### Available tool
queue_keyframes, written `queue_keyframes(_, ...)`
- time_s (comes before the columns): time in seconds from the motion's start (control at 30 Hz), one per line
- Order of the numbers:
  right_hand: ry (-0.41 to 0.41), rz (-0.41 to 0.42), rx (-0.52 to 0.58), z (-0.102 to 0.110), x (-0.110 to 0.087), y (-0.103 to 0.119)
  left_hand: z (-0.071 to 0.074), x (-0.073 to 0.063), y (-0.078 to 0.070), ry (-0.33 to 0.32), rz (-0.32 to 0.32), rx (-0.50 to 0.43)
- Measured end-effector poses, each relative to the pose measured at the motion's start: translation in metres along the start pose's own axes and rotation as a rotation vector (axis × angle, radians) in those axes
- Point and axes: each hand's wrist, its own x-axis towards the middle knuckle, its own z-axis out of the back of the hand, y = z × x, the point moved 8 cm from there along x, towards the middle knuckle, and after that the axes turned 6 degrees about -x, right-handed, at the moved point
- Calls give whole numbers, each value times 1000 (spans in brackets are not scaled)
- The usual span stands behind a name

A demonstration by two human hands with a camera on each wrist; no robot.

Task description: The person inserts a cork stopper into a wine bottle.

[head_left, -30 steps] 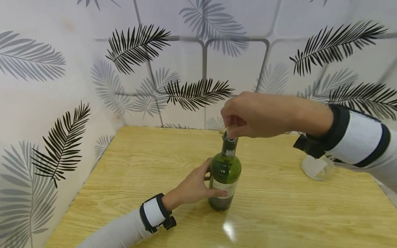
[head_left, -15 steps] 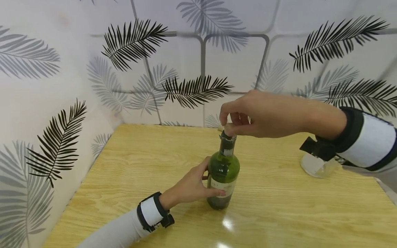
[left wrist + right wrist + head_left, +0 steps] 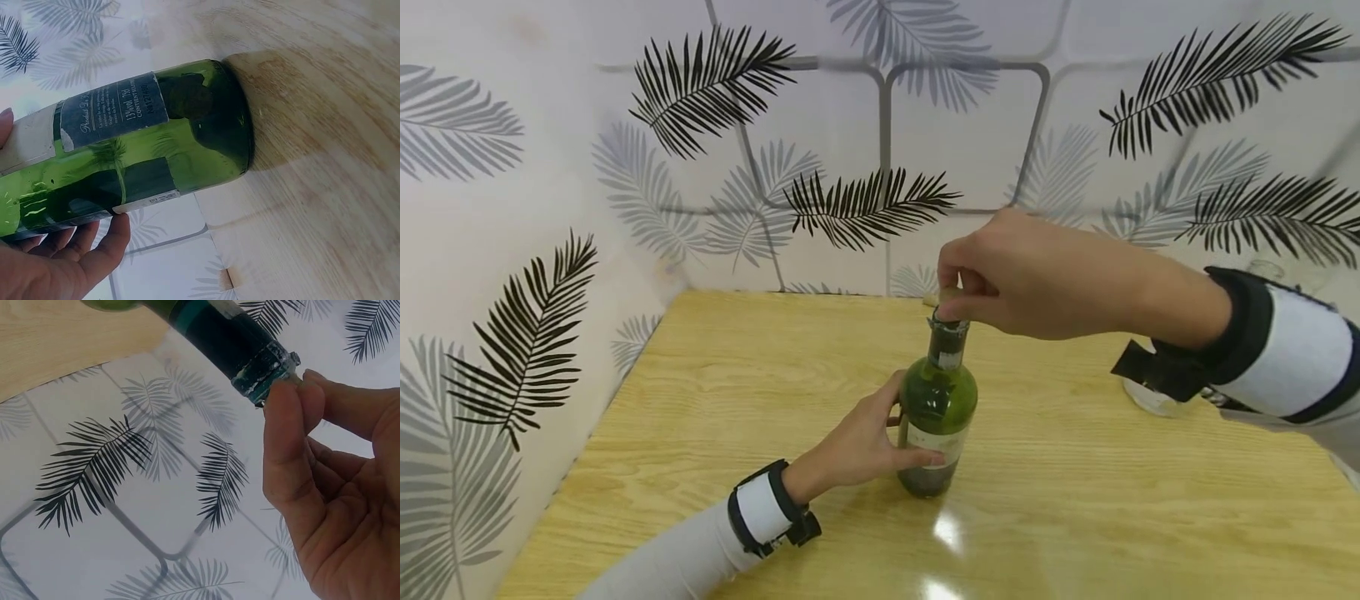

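A green wine bottle (image 3: 938, 400) stands upright on the wooden table. My left hand (image 3: 857, 446) grips its body from the left, thumb across the front label. In the left wrist view, fingers (image 3: 112, 247) curl along the green glass, near a dark printed label (image 3: 115, 112). At the bottle's mouth, my right hand (image 3: 1022, 275) pinches a small pale cork (image 3: 951, 294) between thumb and index finger. The right wrist view shows those fingertips (image 3: 284, 415) close against the bottle's ragged foil-wrapped neck (image 3: 234, 347); they hide most of the cork.
A clear glass container (image 3: 1152, 402) stands on the right, partly behind the right wrist strap. A small tan block (image 3: 930, 300) lies at the table's back edge, behind the bottle neck. Leaf-patterned wall covering (image 3: 820, 108) rises behind the table (image 3: 737, 358).
My right index finger lifted half a second ago and now presses down to the thumb again at the bottle mouth. The left hand keeps its grip on the bottle. The head view has shifted slightly.
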Motion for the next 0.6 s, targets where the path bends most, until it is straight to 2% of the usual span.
queue_keyframes(0.13,-66,-31,28,-3,-5,-2,1,-1,0,-2,10,4)
queue_keyframes(0.23,-131,-74,110,-18,-17,-12,1,-2,0,-18,24,7)
queue_keyframes(0.33,-177,-157,235,-52,-33,-23,2,-6,-4,-68,14,7)
queue_keyframes(0.5,-229,-272,508,-119,-46,-28,5,-16,-13,-213,-19,0)
queue_keyframes(0.6,-287,-300,610,-141,-45,-24,3,-21,-8,-260,5,-14)
